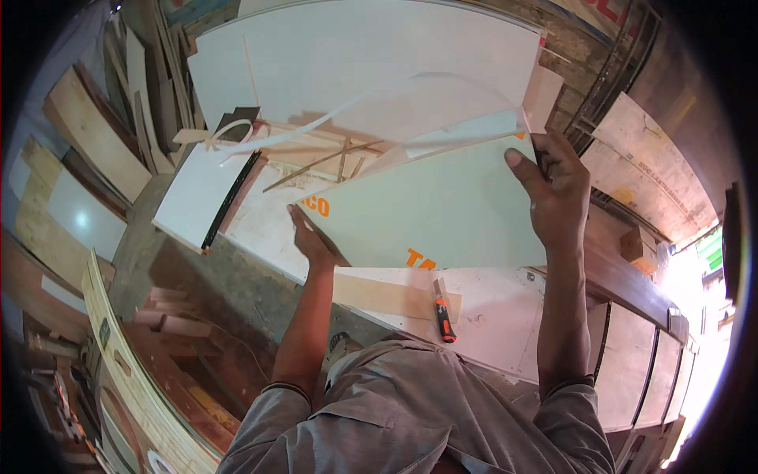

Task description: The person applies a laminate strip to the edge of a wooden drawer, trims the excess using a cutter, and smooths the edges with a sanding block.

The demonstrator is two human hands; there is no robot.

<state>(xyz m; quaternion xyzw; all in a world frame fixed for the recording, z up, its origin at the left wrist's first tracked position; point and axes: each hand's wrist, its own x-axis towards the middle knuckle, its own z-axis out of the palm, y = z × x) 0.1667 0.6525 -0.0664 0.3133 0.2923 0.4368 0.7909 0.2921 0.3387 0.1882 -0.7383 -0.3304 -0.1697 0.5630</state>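
A pale green-white laminated panel (pixel 442 205) with orange printing is held up in front of me, tilted, above the work table. My left hand (pixel 314 235) grips its left end, the thumb on the face and the fingers behind. At the upper right corner my right hand (pixel 557 178) holds it, thumb on the face, fingers wrapped round the edge. Below the panel, on the white table top (pixel 505 324), lies a utility knife (pixel 444 312) with an orange and black handle. It rests across a thin tan strip of board (pixel 379 292).
A large white sheet (pixel 355 71) stands behind the table. A white edging strip (pixel 332 114) curves in front of it. Thin wooden sticks (pixel 324 164) lie beyond the panel. Boards (pixel 95 134) lean at the left; offcuts (pixel 174 316) lie on the floor. Panels (pixel 639 170) stand at the right.
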